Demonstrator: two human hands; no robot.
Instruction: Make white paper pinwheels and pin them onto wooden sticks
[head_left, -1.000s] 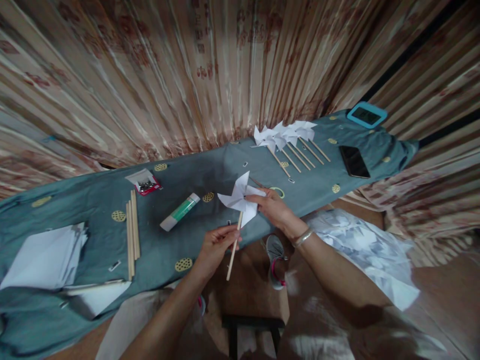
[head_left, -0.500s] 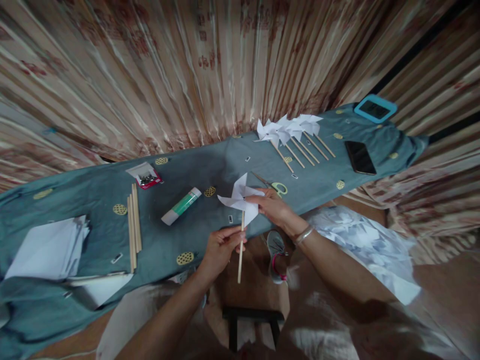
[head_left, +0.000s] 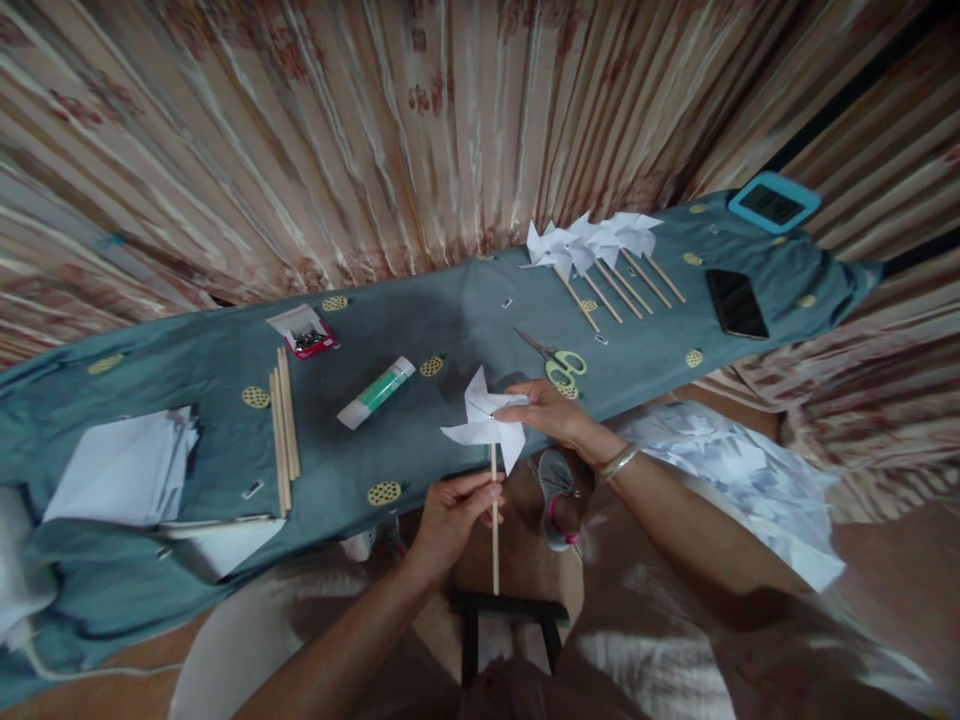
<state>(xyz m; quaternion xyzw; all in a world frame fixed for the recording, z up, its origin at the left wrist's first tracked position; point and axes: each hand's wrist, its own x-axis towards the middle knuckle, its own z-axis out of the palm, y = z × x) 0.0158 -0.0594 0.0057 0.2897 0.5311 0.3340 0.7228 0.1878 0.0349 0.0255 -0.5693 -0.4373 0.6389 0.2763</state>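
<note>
- The white paper pinwheel with four pointed blades (head_left: 480, 428) has just turned slightly anticlockwise: its slim, pale wooden stick (head_left: 495, 555) slanted toward 7 o'clock a second ago and now points to 6 o'clock.
- The blades have swung along with the stick, so the whole piece seems steered by the hands rather than spinning at its hub; the work in hand looks to be at the same stage.
- The right hand (head_left: 551, 412) no longer covers part of the metal scissors with pale green handles (head_left: 553, 355), which lie fully in sight at 2 o'clock from the pinwheel.
- The pinwheel is held in front of the table's near edge, well apart from the row of similar white pinwheels on sticks (head_left: 592, 245) at 1 o'clock on the teal patterned cloth (head_left: 450, 320).
- The right hand reaches in from 4 o'clock, thumb pressed at the hub and fingers closed behind the paper, partly hidden.
- The left hand (head_left: 454, 515) comes from 7 o'clock, palm turned inward, thumb and fingertips pinched around the stick below the blades, with no visible gap.
</note>
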